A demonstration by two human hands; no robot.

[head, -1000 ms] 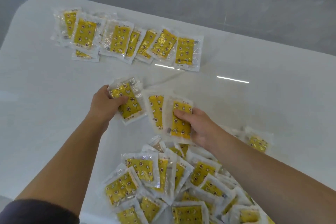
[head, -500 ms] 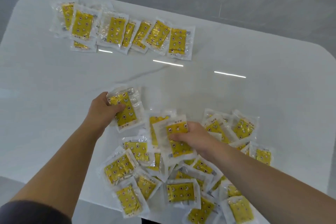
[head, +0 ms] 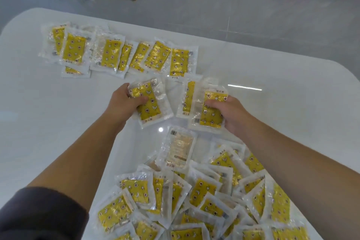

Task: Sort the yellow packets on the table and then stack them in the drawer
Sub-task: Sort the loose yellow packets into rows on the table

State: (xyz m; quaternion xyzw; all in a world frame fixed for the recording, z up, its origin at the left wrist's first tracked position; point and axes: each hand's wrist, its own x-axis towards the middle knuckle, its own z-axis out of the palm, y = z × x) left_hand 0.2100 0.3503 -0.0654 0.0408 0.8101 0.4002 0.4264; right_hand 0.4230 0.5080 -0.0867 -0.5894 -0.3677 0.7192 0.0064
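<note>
While both hands work mid-counter, the left hand (head: 124, 105) has its grip closed on a yellow packet (head: 149, 102), thumb across the face and fingers underneath. The right hand (head: 229, 112) grips a second packet (head: 211, 111) in the same way, with another packet (head: 189, 97) overlapped beside it. A sorted row (head: 116, 54) lies toward the far-left corner of the counter (head: 272, 91); a loose pile (head: 204, 197) covers the near edge.

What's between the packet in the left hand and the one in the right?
Head view: between the left-hand packet and right-hand packet, bare table, then another packet tucked behind.
</note>
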